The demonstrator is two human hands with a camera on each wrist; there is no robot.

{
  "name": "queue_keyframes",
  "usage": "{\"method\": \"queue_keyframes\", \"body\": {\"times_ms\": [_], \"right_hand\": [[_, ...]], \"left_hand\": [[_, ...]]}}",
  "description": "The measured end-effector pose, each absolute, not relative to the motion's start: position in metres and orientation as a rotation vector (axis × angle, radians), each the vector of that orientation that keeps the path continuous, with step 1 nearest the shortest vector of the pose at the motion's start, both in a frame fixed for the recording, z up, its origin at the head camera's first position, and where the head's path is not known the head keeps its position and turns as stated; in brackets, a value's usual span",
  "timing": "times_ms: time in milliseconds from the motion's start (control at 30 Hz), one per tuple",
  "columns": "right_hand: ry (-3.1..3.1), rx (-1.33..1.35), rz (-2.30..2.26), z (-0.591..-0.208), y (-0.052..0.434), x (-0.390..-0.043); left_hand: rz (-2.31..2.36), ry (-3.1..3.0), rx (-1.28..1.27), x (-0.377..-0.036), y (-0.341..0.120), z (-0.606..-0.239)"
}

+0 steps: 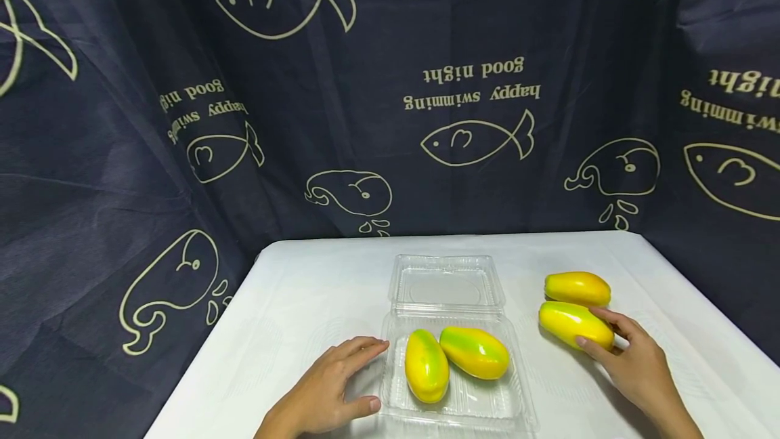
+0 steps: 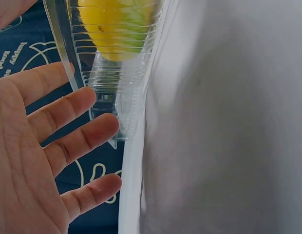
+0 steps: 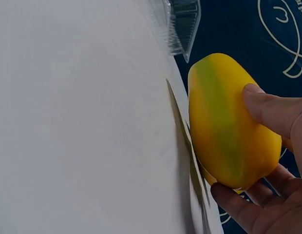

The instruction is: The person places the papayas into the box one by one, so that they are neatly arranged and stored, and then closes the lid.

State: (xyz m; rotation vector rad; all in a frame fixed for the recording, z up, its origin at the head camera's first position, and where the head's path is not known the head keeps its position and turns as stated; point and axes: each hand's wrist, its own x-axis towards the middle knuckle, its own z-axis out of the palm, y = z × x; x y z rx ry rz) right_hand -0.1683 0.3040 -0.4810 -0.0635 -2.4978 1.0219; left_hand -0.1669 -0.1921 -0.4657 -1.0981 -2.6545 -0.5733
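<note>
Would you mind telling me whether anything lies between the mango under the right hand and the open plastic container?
Nothing visible does. The right hand grips the nearer mango, and only bare white table separates it from the clear container, whose lid is folded back. Two mangoes already lie inside, leaving room on the right.

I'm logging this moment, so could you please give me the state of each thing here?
Clear container: lid open, lying flat.
Two papayas inside: resting in the tray.
Near papaya on table: in the right hand's grip.
Far papaya: lying free.
Left hand: open, at the container's edge.
</note>
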Motion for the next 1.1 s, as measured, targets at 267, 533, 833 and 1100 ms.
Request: {"method": "queue_keyframes", "body": {"times_ms": [267,533,833,1100], "right_hand": [[-2.432,-0.033,1.075,-0.475,0.301,-0.166],[-2.353,0.048,1.125,-0.464,0.295,-0.163],[-2.328,0.102,1.120,-0.455,0.290,-0.159],[-2.294,0.201,1.210,-0.441,0.277,-0.155]], "left_hand": [[-0.590,-2.669,-1.091,-0.165,-0.191,-0.464],[-0.580,-2.665,-1.091,-0.165,-0.192,-0.464],[-0.550,-2.649,-1.108,-0.166,-0.192,-0.466],[-0.538,-2.649,-1.102,-0.166,-0.193,-0.466]]}}
